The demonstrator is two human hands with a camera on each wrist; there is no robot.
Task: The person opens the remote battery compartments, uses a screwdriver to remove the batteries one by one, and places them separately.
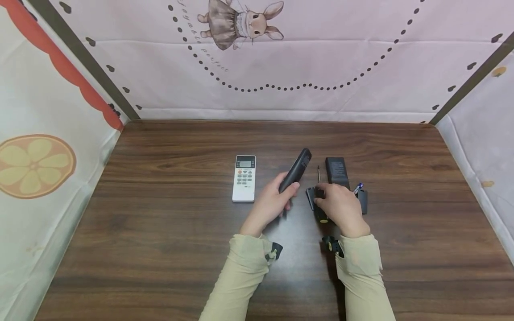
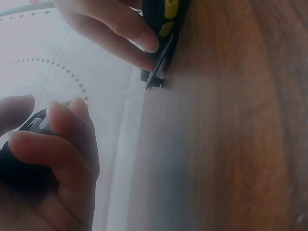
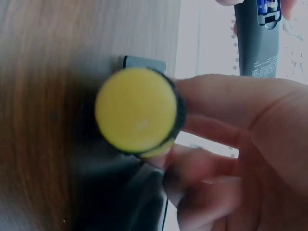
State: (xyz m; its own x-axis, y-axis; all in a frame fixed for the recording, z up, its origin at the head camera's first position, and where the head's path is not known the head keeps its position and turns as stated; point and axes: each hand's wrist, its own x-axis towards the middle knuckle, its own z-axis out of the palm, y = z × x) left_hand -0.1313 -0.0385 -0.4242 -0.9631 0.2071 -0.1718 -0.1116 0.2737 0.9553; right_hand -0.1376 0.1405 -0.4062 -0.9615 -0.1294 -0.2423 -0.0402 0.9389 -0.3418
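My left hand [image 1: 270, 201] grips a black remote control [image 1: 296, 170], raised and tilted over the table. In the right wrist view the back of this remote control [image 3: 255, 55] shows an uncovered battery bay with blue batteries [image 3: 266, 6] in it. My right hand [image 1: 341, 206] pinches a screwdriver [image 3: 136, 110] by its black-and-yellow handle, thumb and fingers around it. Its thin shaft [image 1: 319, 174] points away from me, low over the table. Small dark covers lie on either side of that hand, one on the left [image 1: 310, 198] and one on the right [image 1: 363, 203].
A white remote control [image 1: 243, 179] lies buttons up, left of the hands. Beyond my right hand is a second black remote control [image 1: 337, 170], partly hidden, with a blue battery [image 1: 358, 188] near it. Patterned cloth walls [image 1: 321, 58] border the wooden table [image 1: 160, 249].
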